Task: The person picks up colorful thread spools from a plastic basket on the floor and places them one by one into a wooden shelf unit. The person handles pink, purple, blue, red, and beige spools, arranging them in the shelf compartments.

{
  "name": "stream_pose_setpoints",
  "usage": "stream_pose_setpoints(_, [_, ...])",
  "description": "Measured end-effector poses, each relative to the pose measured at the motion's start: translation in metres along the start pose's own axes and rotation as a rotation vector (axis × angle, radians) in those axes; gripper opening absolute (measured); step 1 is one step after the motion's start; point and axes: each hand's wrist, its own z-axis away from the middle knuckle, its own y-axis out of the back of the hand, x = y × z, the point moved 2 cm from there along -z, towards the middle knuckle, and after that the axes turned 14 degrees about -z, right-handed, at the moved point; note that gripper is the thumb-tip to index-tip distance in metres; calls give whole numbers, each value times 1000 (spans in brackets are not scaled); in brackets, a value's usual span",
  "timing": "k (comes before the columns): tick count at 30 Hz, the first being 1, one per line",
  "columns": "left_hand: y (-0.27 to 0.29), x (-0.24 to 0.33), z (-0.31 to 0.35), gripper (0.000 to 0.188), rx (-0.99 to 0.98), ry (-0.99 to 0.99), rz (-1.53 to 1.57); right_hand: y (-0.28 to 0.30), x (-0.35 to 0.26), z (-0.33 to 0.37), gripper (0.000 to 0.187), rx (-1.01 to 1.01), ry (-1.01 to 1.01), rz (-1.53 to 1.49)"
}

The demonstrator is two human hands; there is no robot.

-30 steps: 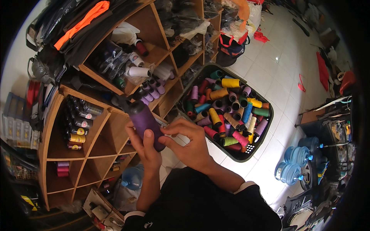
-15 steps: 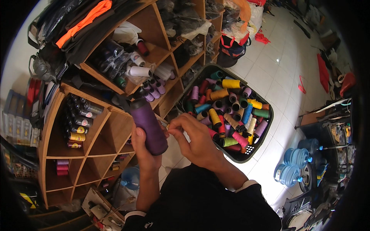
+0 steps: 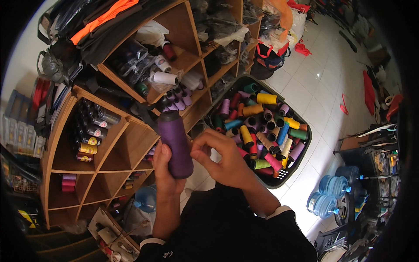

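Compared with the view one second earlier, the purple thread cone point(image 3: 174, 144) has been raised and turned more upright, and the right hand point(image 3: 224, 159) has shifted from covering its lower part to working at its right flank.

Grip, left hand point(image 3: 166, 168): fingers are wrapped closed around the lower half of the cone from behind, thumb side toward the camera. The cone is carried entirely by this hand, tilted slightly with its dark top pointing up and to the left. This hold appears chosen to steady the cone while exposing its right side.

Grip, right hand: fingers are curled narrow, fingertips drawn together against or just beside the cone's lower right surface (a fine strand pinched there cannot be confirmed at this resolution). It bears none of the cone's weight.

Surroundings: the cone sits in front of the person's chest, between the wooden shelf unit point(image 3: 126, 144) on the left and the black crate point(image 3: 301, 150) of mixed coloured thread cones on the tiled floor to the right. Shelf compartments hold similar purple spools point(image 3: 176, 99) and dark bottles point(image 3: 91, 129). Blue water jugs point(image 3: 327, 198) stand well apart at lower right.
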Motion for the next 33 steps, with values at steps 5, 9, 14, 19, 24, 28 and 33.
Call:
stream_pose_setpoints(5, [-11,10,0,56,142,76,22,0,15,-2,13,-49,-169,-303])
stream_pose_setpoints(9, [-1,10,0,53,81,77,80,-7,28,0,14,-10,-213,-402])
stream_pose_setpoints(14, [16,10,-2,54,39,62,210,-12,37,8,14,286,-24,-178])
stream_pose_setpoints(19, [46,8,6,56,325,81,-18,-57,-5,9,49,-108,349,564])
stream_pose_setpoints(24, [66,18,19,56,450,40,98,-92,31,10,62,-224,159,513])
stream_pose_setpoints(28, [72,35,25,56,600,-24,94,-105,39,11,62,-246,10,313])
stream_pose_setpoints(33, [104,25,33,50,426,-75,131,-103,50,5,59,-112,-128,44])
